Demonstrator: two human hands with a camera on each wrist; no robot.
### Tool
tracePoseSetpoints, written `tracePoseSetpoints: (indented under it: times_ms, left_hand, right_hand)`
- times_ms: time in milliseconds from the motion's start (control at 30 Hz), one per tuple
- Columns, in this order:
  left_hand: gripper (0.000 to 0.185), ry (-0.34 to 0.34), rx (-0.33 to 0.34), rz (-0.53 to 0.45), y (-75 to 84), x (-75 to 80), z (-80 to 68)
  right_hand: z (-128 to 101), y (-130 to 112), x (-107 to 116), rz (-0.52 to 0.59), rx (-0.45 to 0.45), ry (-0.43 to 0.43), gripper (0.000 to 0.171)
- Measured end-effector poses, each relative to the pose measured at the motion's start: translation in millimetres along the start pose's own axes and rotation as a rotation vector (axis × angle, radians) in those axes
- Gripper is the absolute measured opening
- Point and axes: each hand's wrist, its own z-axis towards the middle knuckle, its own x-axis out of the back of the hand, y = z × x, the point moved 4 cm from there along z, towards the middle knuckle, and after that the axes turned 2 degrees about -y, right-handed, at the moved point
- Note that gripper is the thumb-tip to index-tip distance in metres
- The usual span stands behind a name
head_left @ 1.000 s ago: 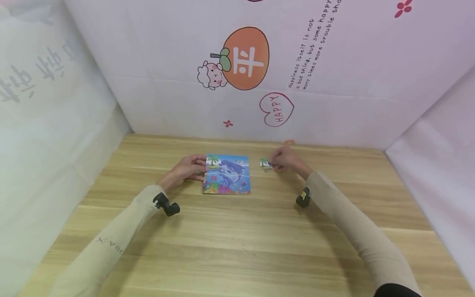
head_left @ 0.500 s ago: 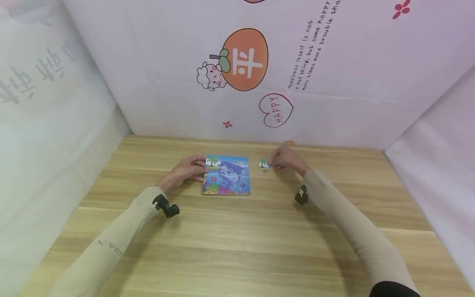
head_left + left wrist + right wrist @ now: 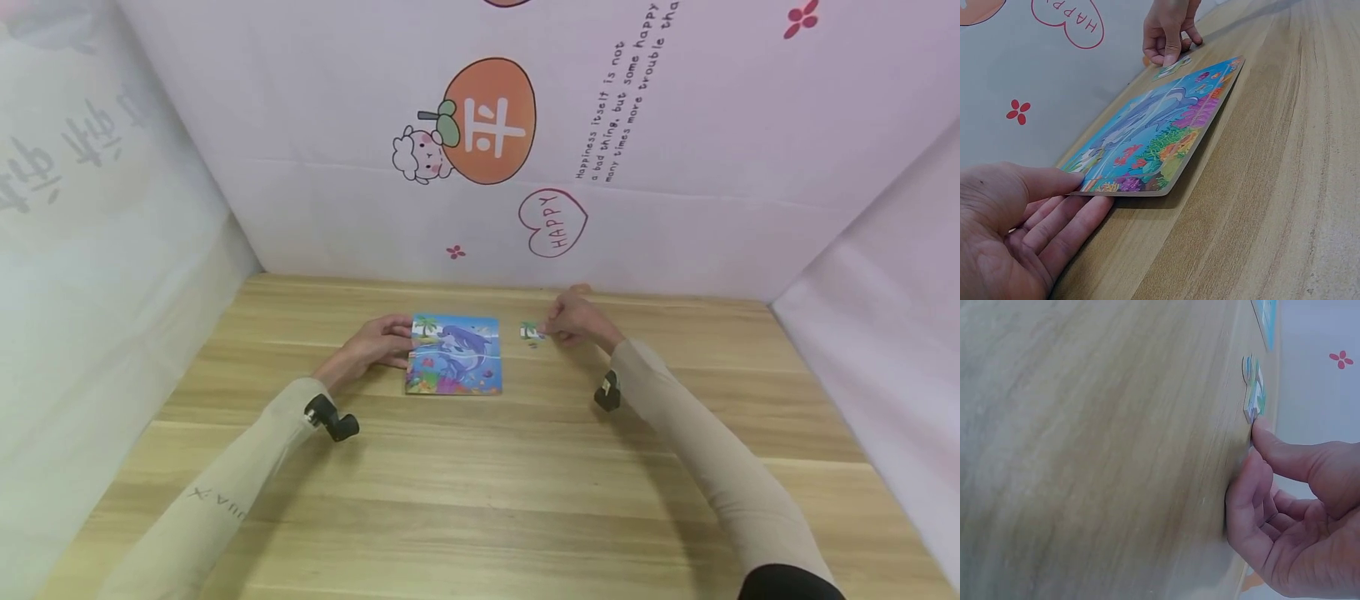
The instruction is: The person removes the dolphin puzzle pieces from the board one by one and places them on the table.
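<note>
Steadying a dolphin puzzle on the tabletop point(image 3: 480, 500)

The left hand point(image 3: 375, 346) is bracing the puzzle board point(image 3: 453, 354) with straight fingers point(image 3: 1066, 222), while the right hand point(image 3: 573, 321) is touching 1 loose piece point(image 3: 531, 332) with a fingertip.

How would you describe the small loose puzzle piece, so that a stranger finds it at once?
On the wooden table, look near the back wall, just right of the dolphin puzzle board. The loose puzzle piece lies there at the fingertips of the right hand. It is a small, mostly green and white cut-out, apart from the board.
</note>
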Motion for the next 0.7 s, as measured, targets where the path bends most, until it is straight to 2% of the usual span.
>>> tracePoseSetpoints:
  times_ms: [300,700]
  left_hand:
    - [0.063,-0.001,-0.009,-0.015,-4.1,0.5,2.0]
    - [0.064,-0.004,-0.015,0.004,-1.9,0.6,-1.4]
  right_hand:
    - [1.7,3.3,-1.4,0.015,0.014,-0.018,0.023]
    - [-3.4,-3.5,-1.1,-0.042,0.024,-0.013,0.018]
